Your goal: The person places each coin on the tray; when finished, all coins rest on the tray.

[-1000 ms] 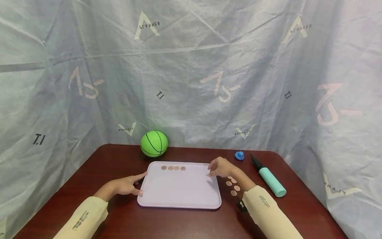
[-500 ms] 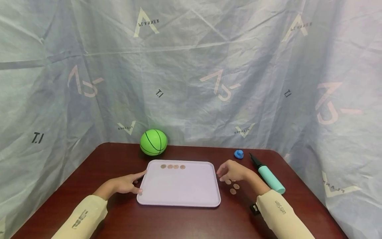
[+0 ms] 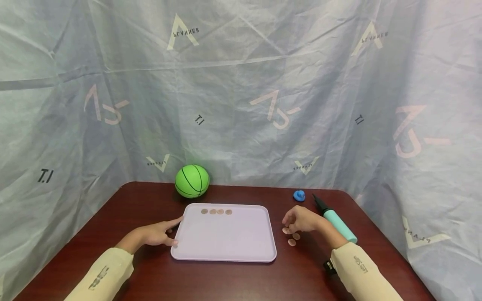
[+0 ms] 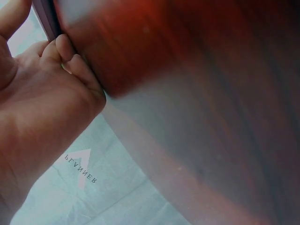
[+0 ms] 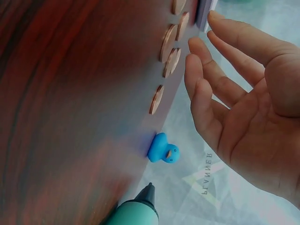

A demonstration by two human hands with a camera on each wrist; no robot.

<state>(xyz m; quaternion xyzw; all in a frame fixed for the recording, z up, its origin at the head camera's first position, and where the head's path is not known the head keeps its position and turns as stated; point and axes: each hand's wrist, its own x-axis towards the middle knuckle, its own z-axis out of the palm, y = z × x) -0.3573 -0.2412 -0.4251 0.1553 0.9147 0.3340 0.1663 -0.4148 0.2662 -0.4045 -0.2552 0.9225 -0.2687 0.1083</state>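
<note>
A pale lilac tray (image 3: 224,240) lies on the table, with several copper coins (image 3: 220,211) in a row along its far side. My left hand (image 3: 154,233) rests at the tray's left edge, thumb and forefinger spread apart against the rim. Off the tray's right side, my right hand (image 3: 302,219) hovers over loose copper coins (image 3: 291,242) and partly hides them in the head view. Several of those coins (image 5: 168,43) show beneath its fingers in the right wrist view. That hand's fingers (image 5: 201,101) are loosely bent, with nothing between them.
Behind the tray sits a green basketball (image 3: 192,181). A blue rubber duck (image 3: 299,195) stands beyond the right hand. To the right lies a teal hand pump (image 3: 340,227) with a black nozzle. Grey printed cloth (image 3: 233,104) hangs around the table (image 3: 226,280).
My right hand has left the tray's upper right area and moved right, over the loose coins. The left hand stays at the tray's edge. The row of coins is unchanged.
</note>
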